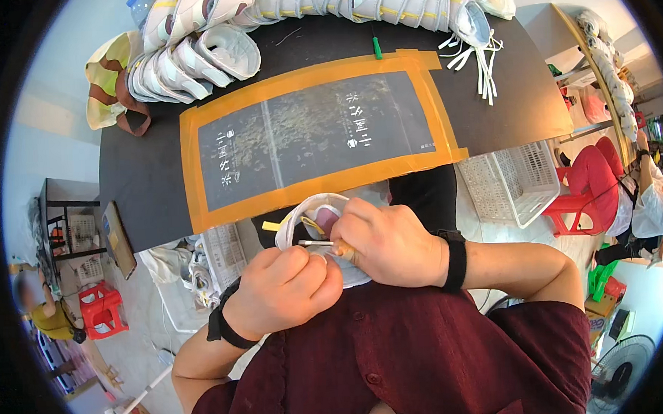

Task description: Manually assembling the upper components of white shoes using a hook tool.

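Observation:
Over my lap, just below the table's near edge, is a white shoe upper (300, 212) with a yellow strip and a purple-mauve patch inside its opening. My left hand (287, 285) is closed, pinching the upper's near edge; the fingertips are partly hidden. Closed round the wooden handle of a thin metal-shafted awl (319, 243) is my right hand (395, 241). The shaft points left across the upper, above my left fingers. Whether its tip goes through the material, I cannot tell.
A dark table (504, 121) carries a taped-down mat (314, 134), a green pen-like tool (377, 48), rows of nested shoe uppers (383, 4) and white laces (485, 66). White crates (517, 182) stand below on the right and left. A red stool (101, 310) and a person are farther left.

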Demonstrator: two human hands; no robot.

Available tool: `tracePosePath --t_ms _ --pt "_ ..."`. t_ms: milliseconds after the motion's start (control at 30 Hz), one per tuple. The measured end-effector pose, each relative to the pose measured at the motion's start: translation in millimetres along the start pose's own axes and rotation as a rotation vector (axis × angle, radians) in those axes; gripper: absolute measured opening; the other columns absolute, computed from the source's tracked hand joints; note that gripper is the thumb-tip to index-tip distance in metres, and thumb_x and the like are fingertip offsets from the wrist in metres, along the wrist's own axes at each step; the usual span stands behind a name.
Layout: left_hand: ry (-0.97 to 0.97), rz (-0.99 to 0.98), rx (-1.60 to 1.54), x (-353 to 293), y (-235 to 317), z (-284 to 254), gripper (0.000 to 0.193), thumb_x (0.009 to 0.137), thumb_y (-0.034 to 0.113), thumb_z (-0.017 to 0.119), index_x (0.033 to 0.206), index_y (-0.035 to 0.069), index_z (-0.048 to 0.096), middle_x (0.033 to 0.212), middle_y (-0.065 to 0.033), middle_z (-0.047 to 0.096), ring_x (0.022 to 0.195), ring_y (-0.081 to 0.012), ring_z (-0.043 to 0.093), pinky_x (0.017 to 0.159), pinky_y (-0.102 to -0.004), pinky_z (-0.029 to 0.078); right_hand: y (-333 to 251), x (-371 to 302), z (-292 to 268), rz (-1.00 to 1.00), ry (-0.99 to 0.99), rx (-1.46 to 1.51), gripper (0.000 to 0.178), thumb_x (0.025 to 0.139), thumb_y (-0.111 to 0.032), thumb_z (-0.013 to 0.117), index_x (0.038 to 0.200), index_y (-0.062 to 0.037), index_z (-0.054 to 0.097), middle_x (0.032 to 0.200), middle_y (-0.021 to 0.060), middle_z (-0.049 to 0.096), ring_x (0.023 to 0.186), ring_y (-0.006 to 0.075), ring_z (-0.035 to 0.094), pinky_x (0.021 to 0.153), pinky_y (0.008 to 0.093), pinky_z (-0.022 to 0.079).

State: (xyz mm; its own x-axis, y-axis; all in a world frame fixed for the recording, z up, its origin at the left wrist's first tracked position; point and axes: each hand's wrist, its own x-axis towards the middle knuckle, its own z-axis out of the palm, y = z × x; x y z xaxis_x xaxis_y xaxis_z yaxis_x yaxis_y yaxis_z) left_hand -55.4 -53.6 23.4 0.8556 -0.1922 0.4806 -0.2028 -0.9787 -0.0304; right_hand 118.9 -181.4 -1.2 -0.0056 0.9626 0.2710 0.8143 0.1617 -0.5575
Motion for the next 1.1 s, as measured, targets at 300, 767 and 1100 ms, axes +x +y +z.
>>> tracePosePath --t_ms 300,767,1100 --pt "-0.020 0.002 0.024 -1 -11 0 0.019 0.064 0.015 0.065 0.083 0.015 0.062 0.076 0.0032 0.051 0.070 -0.0114 0.051 0.050 -0.0237 0.033 8 18 -5 0.247 -0.006 0.446 0.009 0.091 -0.013 0.065 0.092 -0.0060 0.060 0.087 0.0099 0.059 0.084 0.0296 0.060 0.074 0.0369 0.049" --pt "-0.050 -0.041 0.044 -4 -3 6 0.021 0.064 0.017 0.065 0.085 0.015 0.064 0.077 0.0035 0.050 0.072 -0.0127 0.051 0.051 -0.0249 0.035 8 13 0 -0.001 0.052 -0.024 0.017 0.075 -0.009 0.070 0.091 -0.0093 0.063 0.092 0.0060 0.050 0.063 0.0211 0.060 0.051 0.0339 0.049" --pt "-0.135 -0.039 0.003 7 -8 -9 0.021 0.064 0.016 0.065 0.085 0.015 0.064 0.076 0.0049 0.050 0.070 -0.0117 0.050 0.050 -0.0235 0.038 10 38 -14 -0.156 0.296 -0.236 0.022 0.068 -0.013 0.073 0.084 -0.0086 0.060 0.101 0.0055 0.054 0.068 0.0211 0.062 0.052 0.0326 0.051"
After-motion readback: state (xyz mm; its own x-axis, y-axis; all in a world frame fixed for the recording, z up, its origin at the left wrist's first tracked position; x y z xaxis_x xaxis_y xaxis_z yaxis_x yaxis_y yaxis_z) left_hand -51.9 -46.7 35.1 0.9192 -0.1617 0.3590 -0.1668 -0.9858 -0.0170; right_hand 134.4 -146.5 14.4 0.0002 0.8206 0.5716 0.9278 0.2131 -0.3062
